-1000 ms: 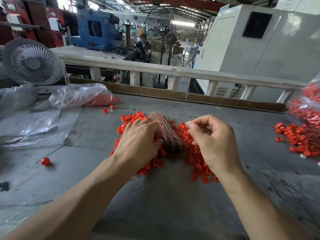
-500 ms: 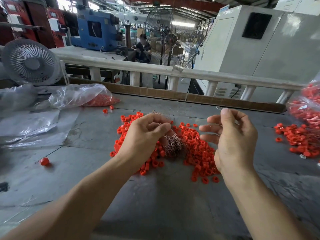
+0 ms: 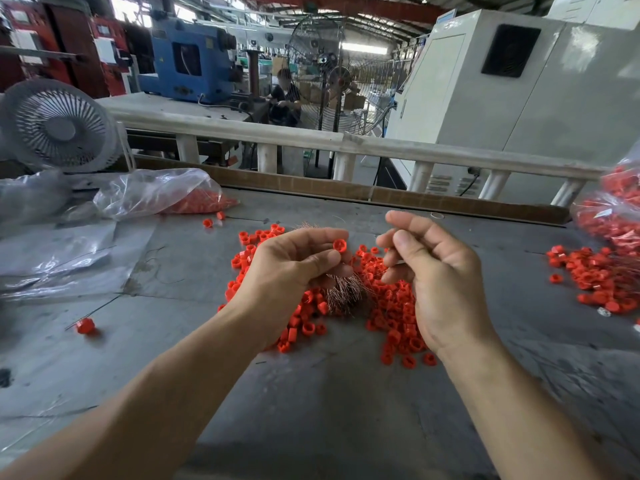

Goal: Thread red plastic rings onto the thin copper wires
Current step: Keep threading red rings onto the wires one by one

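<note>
A heap of red plastic rings (image 3: 394, 306) lies on the grey table (image 3: 311, 393) under both hands. My left hand (image 3: 291, 268) holds one red ring (image 3: 339, 244) between thumb and forefinger, and its lower fingers clasp a bundle of thin copper wires (image 3: 343, 289) whose ends fan out below the palm. My right hand (image 3: 436, 271) is raised just right of the ring, thumb and forefinger pinched on a single thin wire that is barely visible. The ring and the right fingertips are a short gap apart.
A second heap of red rings (image 3: 595, 275) lies at the right beside a full plastic bag (image 3: 616, 209). Another bag of rings (image 3: 162, 195) and a small fan (image 3: 59, 126) stand at the back left. One stray ring on a wire (image 3: 85, 326) lies at the left.
My left hand rose off the heap and now shows a red ring at its fingertips. My right hand lifted from the pile, drew a wire out and came in toward the ring.
</note>
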Motion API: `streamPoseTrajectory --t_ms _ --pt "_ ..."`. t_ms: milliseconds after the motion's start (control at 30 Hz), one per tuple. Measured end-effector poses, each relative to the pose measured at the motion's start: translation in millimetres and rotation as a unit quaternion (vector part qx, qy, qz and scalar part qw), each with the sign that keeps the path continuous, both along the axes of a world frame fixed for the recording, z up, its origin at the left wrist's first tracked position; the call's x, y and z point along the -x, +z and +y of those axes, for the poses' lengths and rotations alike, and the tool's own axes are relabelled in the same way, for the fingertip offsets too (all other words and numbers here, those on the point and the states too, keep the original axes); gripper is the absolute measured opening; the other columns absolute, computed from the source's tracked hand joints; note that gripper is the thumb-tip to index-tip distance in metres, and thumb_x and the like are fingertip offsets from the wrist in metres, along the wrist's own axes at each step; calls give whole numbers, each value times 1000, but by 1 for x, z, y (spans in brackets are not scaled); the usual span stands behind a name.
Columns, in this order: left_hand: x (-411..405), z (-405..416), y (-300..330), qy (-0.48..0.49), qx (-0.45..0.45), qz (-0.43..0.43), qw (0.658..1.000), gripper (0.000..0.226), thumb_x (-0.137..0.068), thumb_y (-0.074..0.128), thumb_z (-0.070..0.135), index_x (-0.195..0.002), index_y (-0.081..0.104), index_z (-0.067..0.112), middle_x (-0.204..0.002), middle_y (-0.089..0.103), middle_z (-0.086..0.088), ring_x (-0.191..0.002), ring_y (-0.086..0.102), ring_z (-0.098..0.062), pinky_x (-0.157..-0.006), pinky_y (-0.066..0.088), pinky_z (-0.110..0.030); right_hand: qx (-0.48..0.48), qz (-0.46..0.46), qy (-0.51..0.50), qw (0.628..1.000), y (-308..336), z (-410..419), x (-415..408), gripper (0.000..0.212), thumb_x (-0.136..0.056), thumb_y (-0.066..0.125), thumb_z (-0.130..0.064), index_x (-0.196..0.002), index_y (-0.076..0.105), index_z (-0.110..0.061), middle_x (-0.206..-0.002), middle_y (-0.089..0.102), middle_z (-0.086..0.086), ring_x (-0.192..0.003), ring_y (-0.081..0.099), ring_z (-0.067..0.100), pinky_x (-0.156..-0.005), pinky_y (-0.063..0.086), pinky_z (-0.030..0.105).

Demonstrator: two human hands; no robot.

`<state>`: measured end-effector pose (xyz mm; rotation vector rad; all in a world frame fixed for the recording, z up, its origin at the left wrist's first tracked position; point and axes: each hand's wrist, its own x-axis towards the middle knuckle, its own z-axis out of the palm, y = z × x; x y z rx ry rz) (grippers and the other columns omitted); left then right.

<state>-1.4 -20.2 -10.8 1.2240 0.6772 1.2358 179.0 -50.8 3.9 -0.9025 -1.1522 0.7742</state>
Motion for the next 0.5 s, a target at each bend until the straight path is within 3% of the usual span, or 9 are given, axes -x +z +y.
streamPoseTrajectory --t_ms 233,500 --pt "0 -3 2 -26 -26 -6 999 26 -83 70 11 -104 81 22 -97 74 -10 -82 70 -16 -77 60 -28 -16 -73 29 997 1 -8 9 17 -99 65 -8 -100 76 -22 -85 77 9 -63 68 17 -48 54 26" --pt "-1 -7 5 -19 -35 -13 999 24 -80 72 13 -103 77 15 -94 72 -12 -79 66 -18 -71 57 -25 -21 -139 13 990 0 -12 15 12 -98 67 -7 -101 73 -17 -79 76 3 -62 66 13 -56 54 22"
